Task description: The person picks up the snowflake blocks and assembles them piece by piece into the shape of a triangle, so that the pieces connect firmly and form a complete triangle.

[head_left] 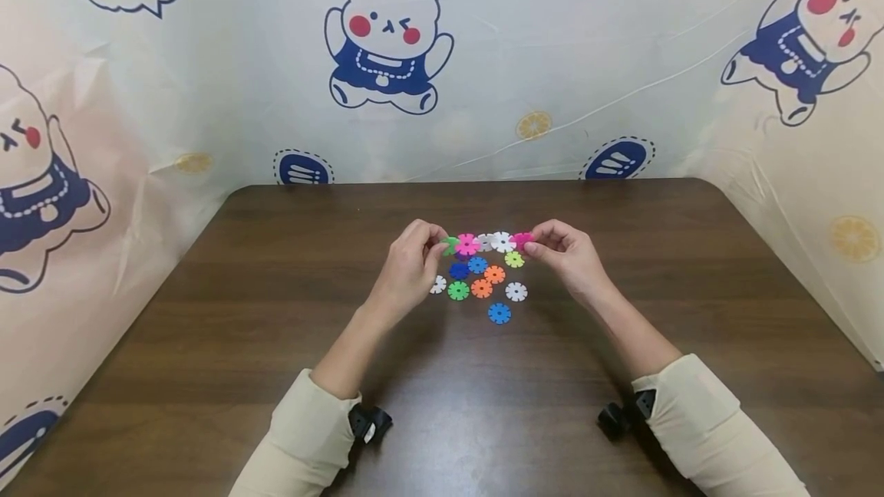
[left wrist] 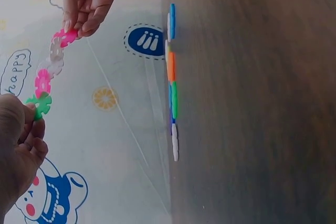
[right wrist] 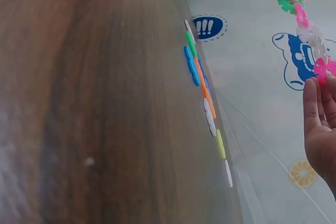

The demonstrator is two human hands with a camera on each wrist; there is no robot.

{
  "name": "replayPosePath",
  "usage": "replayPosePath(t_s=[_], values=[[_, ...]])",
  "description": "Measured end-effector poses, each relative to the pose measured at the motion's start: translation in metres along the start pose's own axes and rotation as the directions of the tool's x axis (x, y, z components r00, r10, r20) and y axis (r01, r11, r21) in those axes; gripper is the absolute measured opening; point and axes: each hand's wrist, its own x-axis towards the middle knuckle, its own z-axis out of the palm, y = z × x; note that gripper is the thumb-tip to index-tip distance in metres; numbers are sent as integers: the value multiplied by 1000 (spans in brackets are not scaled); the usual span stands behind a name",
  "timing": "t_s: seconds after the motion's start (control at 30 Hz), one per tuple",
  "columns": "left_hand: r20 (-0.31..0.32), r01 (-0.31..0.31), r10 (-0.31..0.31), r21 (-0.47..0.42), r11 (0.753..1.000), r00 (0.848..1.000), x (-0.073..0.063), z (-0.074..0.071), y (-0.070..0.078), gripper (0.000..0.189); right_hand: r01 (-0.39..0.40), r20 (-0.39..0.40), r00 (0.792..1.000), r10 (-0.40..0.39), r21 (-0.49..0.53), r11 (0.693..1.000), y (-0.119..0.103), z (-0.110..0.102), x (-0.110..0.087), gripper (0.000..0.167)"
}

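A chain of interlocked plastic snowflake discs is stretched between my two hands, raised above the table. My left hand (head_left: 413,261) pinches the green disc (left wrist: 41,106) at one end. At the other end my right hand (head_left: 569,258) pinches a pink disc (right wrist: 326,69) between thumb and fingers. Between these ends come another pink disc (head_left: 466,244) and two white discs (head_left: 503,241). Below the chain, loose discs lie flat on the table: a green one (head_left: 459,291), an orange one (head_left: 482,288), a light blue one (head_left: 499,314), a white one (head_left: 516,292) and others.
The brown wooden table (head_left: 483,420) has rounded far corners. A pale curtain (head_left: 504,44) printed with cartoon bears hangs behind it and along both sides. Black wrist devices (head_left: 369,422) sit at both sleeve cuffs.
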Motion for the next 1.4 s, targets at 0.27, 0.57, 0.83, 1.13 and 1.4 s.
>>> replayPosePath(t_s=[0.27,0.57,0.83,1.13,1.4], values=[[-90,-11,9,-16,1000,996,6,0,-1,11,-14,7,1000,12,234,972,-3,6,-2,10],[-399,39,-68,-81,996,915,16,8,11,14,-119,-74,979,189,546,829,-15,17,-1,10],[-221,268,-319,-235,934,921,29,33,31,15,-182,-65,934,352,761,623,-22,33,3,15],[39,553,-574,-329,766,818,42,54,38,22,-190,-30,924,382,830,524,-20,51,4,22],[72,568,-585,-359,741,808,42,57,37,24,-188,-43,926,375,809,557,-19,60,5,23]])
